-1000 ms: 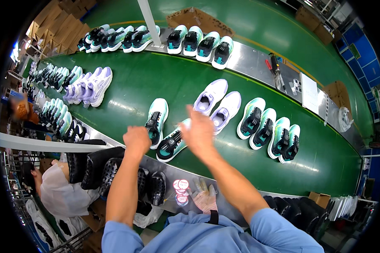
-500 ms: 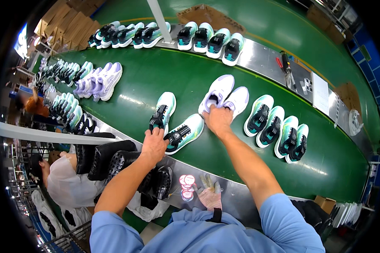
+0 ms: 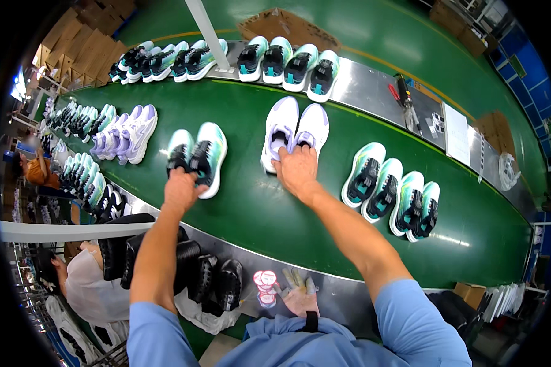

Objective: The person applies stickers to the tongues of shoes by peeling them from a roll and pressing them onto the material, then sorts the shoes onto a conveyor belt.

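My left hand (image 3: 182,191) is closed at the heel openings of a pair of mint-green and black sneakers (image 3: 213,145), which stand side by side on the green belt, toes pointing away. Its fingertips are partly hidden inside the shoes. To the right, my right hand (image 3: 297,169) grips the heels of a white and lavender pair of sneakers (image 3: 313,120), its fingers reaching into the openings. Both shoes of that pair also lie parallel, toes away from me.
Several green and black sneakers (image 3: 390,191) stand to the right on the belt (image 3: 251,226). More white-lavender sneakers (image 3: 139,133) are at left. Shoes, tools (image 3: 406,101) and paper (image 3: 455,131) line the far metal ledge. Black shoe forms (image 3: 231,284), round stickers (image 3: 265,280) and a glove (image 3: 300,293) lie nearer.
My left hand has moved left, and the mint-green sneakers, apart and angled before, now stand together. My right hand has shifted left with the white-lavender pair, which is now straighter.
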`<state>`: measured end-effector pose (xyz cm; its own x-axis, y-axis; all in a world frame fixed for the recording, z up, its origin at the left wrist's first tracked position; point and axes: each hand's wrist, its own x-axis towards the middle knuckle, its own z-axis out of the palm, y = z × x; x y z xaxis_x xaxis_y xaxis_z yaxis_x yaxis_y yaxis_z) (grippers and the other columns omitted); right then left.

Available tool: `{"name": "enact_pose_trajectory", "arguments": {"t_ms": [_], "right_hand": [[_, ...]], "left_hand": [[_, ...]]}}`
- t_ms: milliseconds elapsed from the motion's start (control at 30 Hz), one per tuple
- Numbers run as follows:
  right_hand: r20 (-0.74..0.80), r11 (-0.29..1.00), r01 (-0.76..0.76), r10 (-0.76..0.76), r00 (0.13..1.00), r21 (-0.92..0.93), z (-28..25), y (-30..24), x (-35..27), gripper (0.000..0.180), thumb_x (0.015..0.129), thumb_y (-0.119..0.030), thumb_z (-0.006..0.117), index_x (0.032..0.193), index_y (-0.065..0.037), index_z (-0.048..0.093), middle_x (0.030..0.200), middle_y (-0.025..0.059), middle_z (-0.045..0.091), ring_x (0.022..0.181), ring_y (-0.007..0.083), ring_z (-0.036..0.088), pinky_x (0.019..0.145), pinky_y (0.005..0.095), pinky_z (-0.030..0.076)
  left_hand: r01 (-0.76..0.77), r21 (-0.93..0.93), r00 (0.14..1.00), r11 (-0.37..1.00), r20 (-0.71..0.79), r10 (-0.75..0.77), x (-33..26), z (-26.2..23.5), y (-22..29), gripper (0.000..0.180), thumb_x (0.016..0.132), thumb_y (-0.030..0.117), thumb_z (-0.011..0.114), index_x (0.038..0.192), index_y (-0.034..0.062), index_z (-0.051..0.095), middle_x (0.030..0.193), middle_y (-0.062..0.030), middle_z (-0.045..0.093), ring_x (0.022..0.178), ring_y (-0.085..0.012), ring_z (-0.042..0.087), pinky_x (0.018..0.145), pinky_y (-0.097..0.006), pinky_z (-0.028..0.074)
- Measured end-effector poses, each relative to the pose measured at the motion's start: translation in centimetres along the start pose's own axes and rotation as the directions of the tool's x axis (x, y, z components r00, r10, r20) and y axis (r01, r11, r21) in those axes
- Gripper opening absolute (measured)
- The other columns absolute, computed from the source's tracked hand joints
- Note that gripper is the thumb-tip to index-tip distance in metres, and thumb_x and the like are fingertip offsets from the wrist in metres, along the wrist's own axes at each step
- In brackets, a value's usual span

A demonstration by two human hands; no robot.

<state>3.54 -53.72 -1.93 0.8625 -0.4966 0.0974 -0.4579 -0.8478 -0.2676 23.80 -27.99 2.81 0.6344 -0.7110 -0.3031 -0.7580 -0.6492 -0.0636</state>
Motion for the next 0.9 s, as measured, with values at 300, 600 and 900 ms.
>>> {"name": "enact_pose_trajectory", "arguments": {"t_ms": [300, 600, 900], "right_hand": [[0.039, 0.978, 0.066, -0.075, 0.996, 0.199, 7.4, -10.5, -2.6, 0.033, 0.09, -0.034, 0.071, 0.109, -0.007, 0.072, 0.096, 0.0222, 0.069, 0.096, 0.0371, 0.062, 0.086, 0.05, 0.044], [-0.18, 0.819, -0.125, 0.268, 0.947, 0.559, -6.4, 0.0, -11.2, 0.038, 0.086, -0.02, 0.074, 0.118, -0.002, 0.064, 0.12, 0.018, 0.065, 0.115, 0.0364, 0.057, 0.098, 0.0479, 0.044], [-0.077, 0.623, -0.761, 0.763, 0.642, -0.182, -12.2, 21.0, -26.8, 0.052, 0.085, -0.046, 0.075, 0.128, -0.018, 0.068, 0.114, 0.0222, 0.065, 0.115, 0.0404, 0.057, 0.096, 0.0531, 0.043]], "left_hand": [[-0.014, -0.022, 1.0, 1.0, 0.016, 0.014, 6.2, 4.1, -9.0, 0.047, 0.077, 0.043, 0.084, 0.109, 0.0091, 0.077, 0.113, -0.0215, 0.064, 0.111, -0.0419, 0.058, 0.096, -0.052, 0.051], [-0.094, 0.255, 0.989, 0.962, -0.083, 0.119, 8.1, -6.0, 4.1, 0.014, 0.085, 0.015, 0.071, 0.093, 0.0058, 0.076, 0.088, -0.0156, 0.074, 0.082, -0.0337, 0.074, 0.071, -0.047, 0.06], [-0.712, -0.163, 0.683, 0.683, 0.069, 0.727, -3.7, -3.1, 38.5, 0.072, 0.08, 0.041, 0.084, 0.144, 0.0279, 0.056, 0.144, -0.0257, 0.047, 0.138, -0.041, 0.043, 0.099, -0.059, 0.049]]}}
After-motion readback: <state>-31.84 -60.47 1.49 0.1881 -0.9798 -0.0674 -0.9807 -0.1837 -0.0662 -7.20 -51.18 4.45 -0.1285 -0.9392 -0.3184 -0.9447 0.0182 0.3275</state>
